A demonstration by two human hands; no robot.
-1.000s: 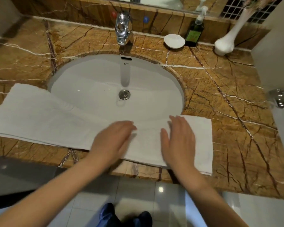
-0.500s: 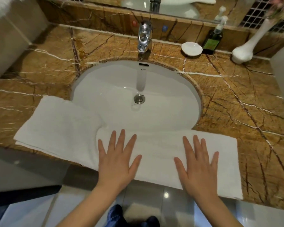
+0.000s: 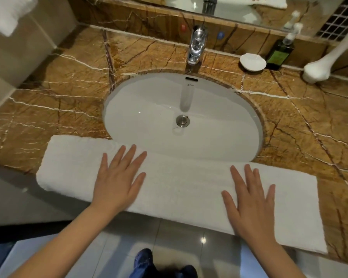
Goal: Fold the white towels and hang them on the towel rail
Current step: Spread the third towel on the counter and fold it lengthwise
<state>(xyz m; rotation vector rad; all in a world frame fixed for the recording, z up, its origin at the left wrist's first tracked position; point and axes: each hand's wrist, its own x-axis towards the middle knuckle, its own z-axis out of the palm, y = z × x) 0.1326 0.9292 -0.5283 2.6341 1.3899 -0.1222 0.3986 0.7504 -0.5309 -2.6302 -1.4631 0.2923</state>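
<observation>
A long white terry towel (image 3: 181, 187), folded into a strip, lies along the front edge of the brown veined marble surface (image 3: 309, 125), its far edge overlapping the rim of the oval white basin (image 3: 149, 109). The left hand (image 3: 119, 181) presses flat on it, fingers spread wide; the right hand (image 3: 251, 201) lies flat on it too, fingers straight, well apart from the left.

Towel (image 3: 181, 189) lay along counter (image 3: 309, 125) front edge before sink (image 3: 141, 109), tap (image 3: 197, 45) behind, hands flat on towel, dish (image 3: 252, 61) and bottle (image 3: 280, 54) back right
</observation>
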